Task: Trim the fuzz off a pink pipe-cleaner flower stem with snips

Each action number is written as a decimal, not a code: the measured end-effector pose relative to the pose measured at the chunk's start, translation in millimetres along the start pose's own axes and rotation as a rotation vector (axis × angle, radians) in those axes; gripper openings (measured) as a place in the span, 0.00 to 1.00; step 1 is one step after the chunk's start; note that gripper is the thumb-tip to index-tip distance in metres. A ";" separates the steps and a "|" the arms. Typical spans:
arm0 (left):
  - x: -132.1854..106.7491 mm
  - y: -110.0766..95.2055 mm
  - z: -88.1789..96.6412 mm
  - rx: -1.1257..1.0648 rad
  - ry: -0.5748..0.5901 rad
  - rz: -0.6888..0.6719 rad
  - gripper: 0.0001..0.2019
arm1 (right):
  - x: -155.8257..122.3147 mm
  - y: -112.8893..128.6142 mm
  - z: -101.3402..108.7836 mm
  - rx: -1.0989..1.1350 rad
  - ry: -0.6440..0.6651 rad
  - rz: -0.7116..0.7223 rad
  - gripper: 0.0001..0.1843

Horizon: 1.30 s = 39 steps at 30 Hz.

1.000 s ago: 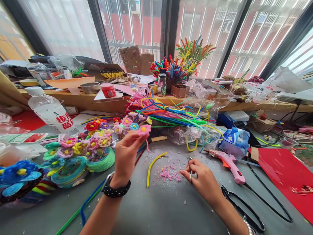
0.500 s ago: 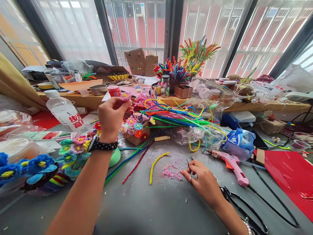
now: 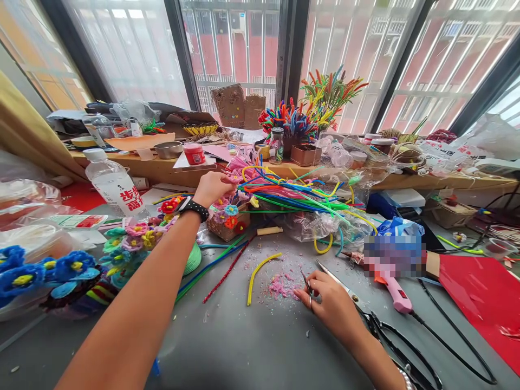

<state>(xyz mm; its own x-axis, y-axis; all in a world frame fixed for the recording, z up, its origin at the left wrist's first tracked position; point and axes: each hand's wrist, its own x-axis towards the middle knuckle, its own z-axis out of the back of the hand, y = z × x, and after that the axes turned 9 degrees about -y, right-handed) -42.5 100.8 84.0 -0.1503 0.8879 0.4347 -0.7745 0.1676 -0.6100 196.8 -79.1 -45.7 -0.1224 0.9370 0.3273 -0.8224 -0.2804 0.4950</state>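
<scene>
My left hand (image 3: 214, 189) has its fingers pinched at the back of the small woven basket (image 3: 222, 232), by the fluffy pipe-cleaner flowers (image 3: 231, 210) in it. A pink flower (image 3: 233, 177) shows at the fingertips, mostly hidden by them and blending with the pink stems behind. My right hand (image 3: 331, 303) is closed round small scissors (image 3: 305, 283), blades pointing up and away. Beside their tips lies a heap of pink fluff clippings (image 3: 280, 286). A curved yellow pipe cleaner (image 3: 255, 277) rests left of the clippings.
Large black-handled scissors (image 3: 390, 336) and a pink glue gun (image 3: 396, 292) with its cord lie at right, near red sheets (image 3: 481, 303). Pipe cleaners (image 3: 292, 187) pile up behind. Finished flowers (image 3: 136, 238) and a water bottle (image 3: 116, 187) stand at left.
My left hand has moved right and down with the pink flower, from in front of the red jar to the basket. My right hand has shifted slightly left, uncovering the large scissors' blades.
</scene>
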 end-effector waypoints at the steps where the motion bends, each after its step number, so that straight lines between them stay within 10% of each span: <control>1: 1.1 2.1 0.8 0.000 0.025 0.002 0.06 | -0.1 0.3 -0.8 0.005 0.012 0.000 0.15; 30: 6.5 43.7 26.2 -0.011 0.389 -0.078 0.10 | -2.9 6.6 -5.3 0.011 0.079 -0.042 0.15; 39: -20.7 28.9 33.2 0.103 -0.049 -0.283 0.17 | -3.3 9.1 -3.5 0.019 0.043 -0.007 0.18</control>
<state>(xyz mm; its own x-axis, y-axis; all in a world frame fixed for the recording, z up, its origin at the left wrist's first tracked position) -82.1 73.1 79.4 0.0527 0.7899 0.6110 -0.8479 0.3587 -0.3905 187.8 -84.0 -45.1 -0.1408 0.9470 0.2888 -0.8127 -0.2771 0.5126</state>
